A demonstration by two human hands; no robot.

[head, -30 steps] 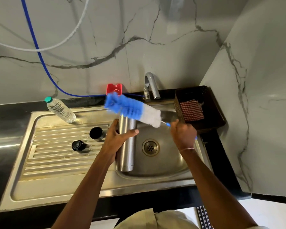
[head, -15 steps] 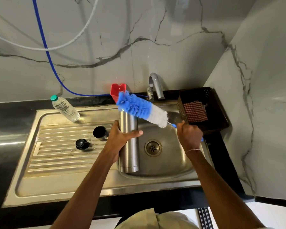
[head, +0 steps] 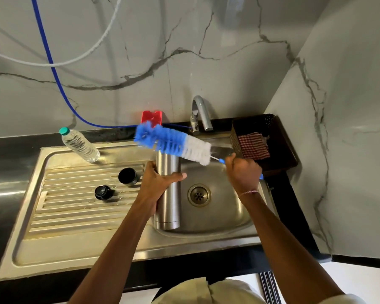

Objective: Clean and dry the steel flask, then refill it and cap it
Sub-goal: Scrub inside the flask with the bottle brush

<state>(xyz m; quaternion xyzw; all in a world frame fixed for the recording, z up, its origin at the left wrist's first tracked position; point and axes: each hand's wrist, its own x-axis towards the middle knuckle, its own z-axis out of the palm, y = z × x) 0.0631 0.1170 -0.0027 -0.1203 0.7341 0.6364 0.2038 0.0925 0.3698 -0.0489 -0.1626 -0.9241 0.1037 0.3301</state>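
The steel flask (head: 167, 205) stands upright at the left edge of the sink basin (head: 224, 218), uncapped. My left hand (head: 157, 183) grips its upper body. My right hand (head: 242, 174) grips the blue handle of a bottle brush (head: 173, 144). The brush's blue and white bristles lie tilted across the flask's mouth, outside it, blue tip pointing left. Two black flask caps lie on the drainboard: a cup-like cap (head: 127, 176) and a round stopper (head: 102, 192). A clear water bottle (head: 80, 147) with a green cap leans at the back left.
The tap (head: 201, 114) rises behind the basin, with the drain (head: 199, 195) below. A dark basket (head: 272, 137) at the right holds a red checked cloth (head: 253, 145). A red holder (head: 151, 118) and a blue hose (head: 53, 69) are at the wall.
The brush head has shifted a little right and sits lower across the flask's mouth. My right hand has drawn slightly right. My left hand keeps its grip on the flask.
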